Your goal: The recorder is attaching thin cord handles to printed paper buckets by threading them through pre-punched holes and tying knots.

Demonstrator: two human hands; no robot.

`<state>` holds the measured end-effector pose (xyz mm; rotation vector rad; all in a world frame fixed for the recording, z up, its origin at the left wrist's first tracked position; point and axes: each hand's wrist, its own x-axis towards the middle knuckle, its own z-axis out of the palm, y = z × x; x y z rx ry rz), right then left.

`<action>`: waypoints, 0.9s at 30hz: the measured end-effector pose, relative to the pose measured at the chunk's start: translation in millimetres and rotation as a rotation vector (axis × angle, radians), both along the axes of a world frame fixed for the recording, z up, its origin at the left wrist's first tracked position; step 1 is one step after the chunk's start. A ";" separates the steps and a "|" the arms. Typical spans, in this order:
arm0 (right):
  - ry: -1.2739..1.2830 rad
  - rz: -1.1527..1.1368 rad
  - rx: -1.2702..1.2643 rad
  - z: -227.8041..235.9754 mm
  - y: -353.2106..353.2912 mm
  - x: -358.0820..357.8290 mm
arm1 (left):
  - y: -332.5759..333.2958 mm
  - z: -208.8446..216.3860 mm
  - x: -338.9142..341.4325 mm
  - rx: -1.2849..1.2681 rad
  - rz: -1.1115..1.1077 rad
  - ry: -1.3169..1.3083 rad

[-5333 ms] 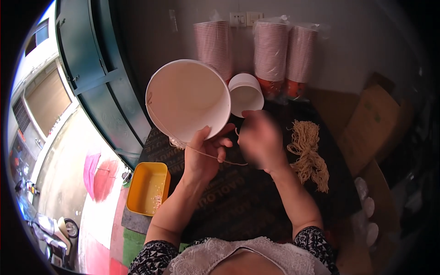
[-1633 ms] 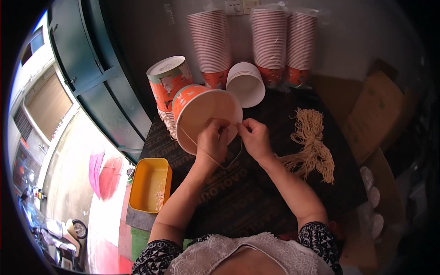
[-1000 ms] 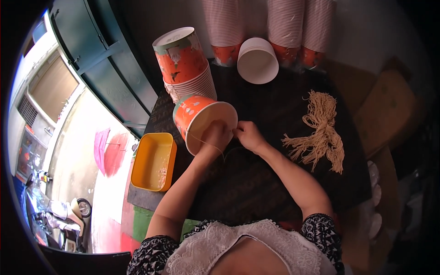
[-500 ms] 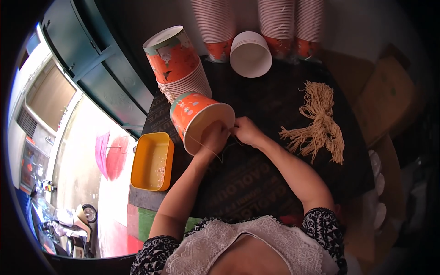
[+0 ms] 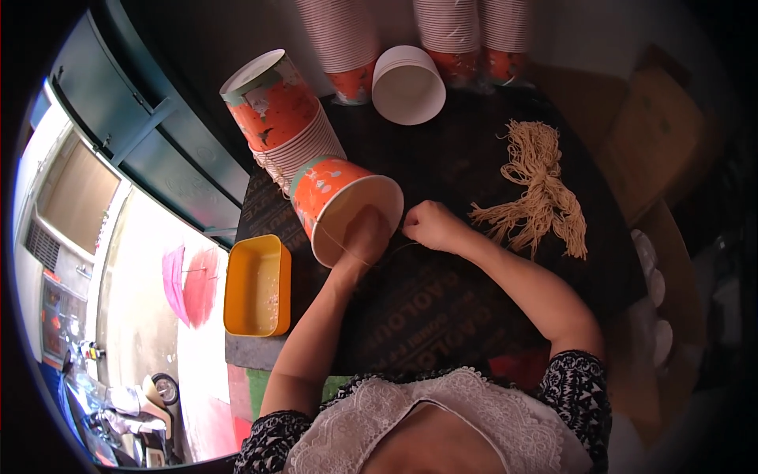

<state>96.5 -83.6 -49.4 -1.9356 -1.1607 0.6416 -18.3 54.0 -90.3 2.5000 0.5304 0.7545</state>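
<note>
An orange paper bucket (image 5: 328, 191) with a green base band lies tipped over, its open mouth toward me. My left hand (image 5: 367, 234) reaches inside it, closed against the inner wall near the right rim; its fingertips are mostly hidden. Just right of that rim, my right hand (image 5: 430, 226) is closed in a pinch on a thin tan string (image 5: 401, 246). The string runs from these fingers toward the bucket, and a strand crosses the mouth by my left wrist. Behind stands a stack of upside-down paper buckets (image 5: 276, 110) with string hanging at its side.
A knotted bundle of tan strings (image 5: 543, 186) lies on the dark table (image 5: 442, 316) at the right. At the left edge sits a yellow plastic box (image 5: 257, 292) with small bits inside. Tall wrapped bucket stacks (image 5: 446, 35) and a white-mouthed bucket (image 5: 409, 88) stand at the back.
My right hand has drawn slightly away from the bucket rim, with string stretching between. My left hand has shifted a little deeper into the bucket. The whole view has moved slightly.
</note>
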 end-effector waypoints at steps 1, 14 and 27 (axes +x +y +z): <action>-0.042 0.016 -0.010 3.7 -6.1 -1.4 | -2.4 -0.9 0.8 -0.003 -0.007 0.004; -0.576 -0.190 0.158 -18.9 -35.6 -14.1 | -38.4 33.9 -3.2 -0.149 -0.277 0.246; -0.313 -0.275 -0.145 -22.2 -11.2 6.0 | -39.1 17.8 2.8 -0.458 -0.311 -0.116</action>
